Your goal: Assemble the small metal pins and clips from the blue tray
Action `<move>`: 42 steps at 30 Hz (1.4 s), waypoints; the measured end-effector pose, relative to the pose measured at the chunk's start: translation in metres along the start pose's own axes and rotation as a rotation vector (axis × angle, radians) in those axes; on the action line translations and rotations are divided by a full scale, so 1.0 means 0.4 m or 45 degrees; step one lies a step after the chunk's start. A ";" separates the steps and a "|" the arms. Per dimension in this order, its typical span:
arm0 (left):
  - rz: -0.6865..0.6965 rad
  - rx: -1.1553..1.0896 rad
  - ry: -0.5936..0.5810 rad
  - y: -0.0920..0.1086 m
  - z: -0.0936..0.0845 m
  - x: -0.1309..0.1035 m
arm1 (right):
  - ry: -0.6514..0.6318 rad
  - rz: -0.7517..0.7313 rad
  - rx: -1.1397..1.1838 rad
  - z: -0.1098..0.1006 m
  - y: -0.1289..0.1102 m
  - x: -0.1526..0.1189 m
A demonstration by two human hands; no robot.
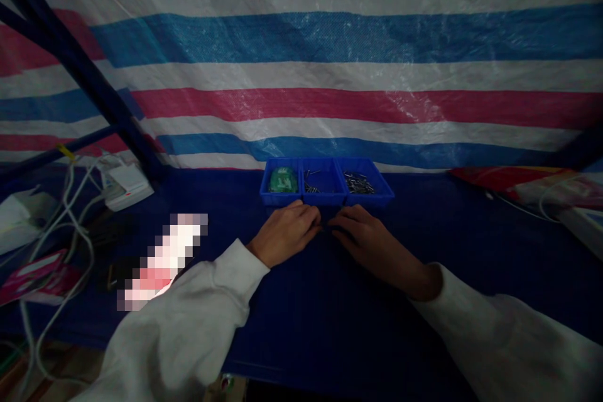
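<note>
My left hand is closed just in front of the blue bins, thumb and fingers pressed together. A tiny thin tip seems to show at its fingertips, too small and dark to name. Close by on the right, my right hand has its fingers bent and drawn together; anything in them is hidden. A narrow gap separates the two hands. Behind them stand three joined blue bins: the left bin with a green plastic packet, the middle bin with a few small dark metal pieces, the right bin with many metal pieces.
The blue tabletop runs under both arms. White cables, a white power strip and a bright blurred-out object lie left. A red package rests at right. A striped tarp hangs behind the bins.
</note>
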State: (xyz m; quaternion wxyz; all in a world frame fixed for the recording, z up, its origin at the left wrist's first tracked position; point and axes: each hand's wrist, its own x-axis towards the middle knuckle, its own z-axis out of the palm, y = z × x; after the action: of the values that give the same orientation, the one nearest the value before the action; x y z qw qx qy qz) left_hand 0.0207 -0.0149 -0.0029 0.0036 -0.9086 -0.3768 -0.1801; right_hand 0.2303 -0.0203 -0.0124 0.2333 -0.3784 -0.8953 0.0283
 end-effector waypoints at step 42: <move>-0.001 0.091 0.271 0.048 -0.004 -0.002 | 0.167 0.239 0.365 -0.027 -0.020 -0.009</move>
State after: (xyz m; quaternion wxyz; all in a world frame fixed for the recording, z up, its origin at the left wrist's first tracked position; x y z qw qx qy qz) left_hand 0.0330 -0.0295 0.0007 0.0759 -0.8835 -0.3807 -0.2622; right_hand 0.2319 -0.0300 -0.0023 0.3389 -0.4241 -0.8258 0.1526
